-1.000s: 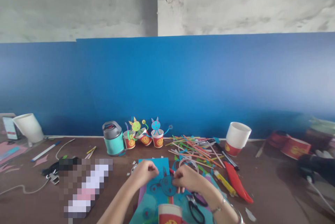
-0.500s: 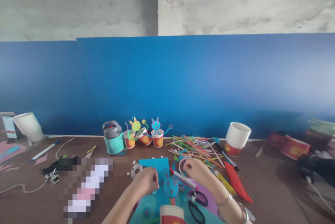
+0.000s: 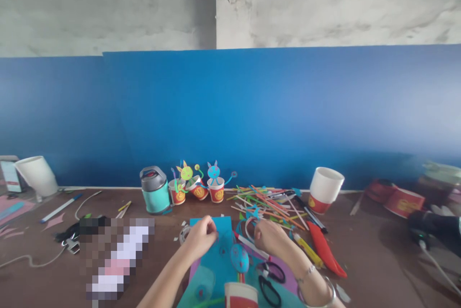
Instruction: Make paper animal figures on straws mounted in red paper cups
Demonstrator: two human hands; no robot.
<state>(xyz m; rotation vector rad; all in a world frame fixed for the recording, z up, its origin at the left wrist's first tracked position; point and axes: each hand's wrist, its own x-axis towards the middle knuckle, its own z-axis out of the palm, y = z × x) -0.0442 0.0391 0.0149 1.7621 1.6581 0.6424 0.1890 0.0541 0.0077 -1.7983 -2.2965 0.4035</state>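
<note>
My left hand (image 3: 201,236) is over the blue paper (image 3: 225,224), thumb and fingers pinched together; whatever may be between them is too small to make out. My right hand (image 3: 272,237) is curled closed beside the pile of straws, its fingertips hidden, next to a pale curved band (image 3: 248,224). Between my forearms stands a paper cup (image 3: 241,293) with a blue paper face (image 3: 239,257) above it on coloured straws. A small blue disc (image 3: 223,251) with drawn rings lies on the blue paper. Black-handled scissors (image 3: 270,279) and a red-capped marker (image 3: 252,245) lie near my right forearm. A tape roll (image 3: 184,234) is partly behind my left hand.
Cups with paper figures (image 3: 216,190) and a turquoise flask (image 3: 156,193) stand by the blue partition (image 3: 230,116). A straw pile (image 3: 266,205), a white-and-red cup (image 3: 325,190) and a red pouch (image 3: 326,250) are to the right. A binder clip (image 3: 74,243) lies left.
My left hand has lifted and turned, moving slightly up and away from the blue face. The cup and face have shifted a little right. My right hand has barely moved.
</note>
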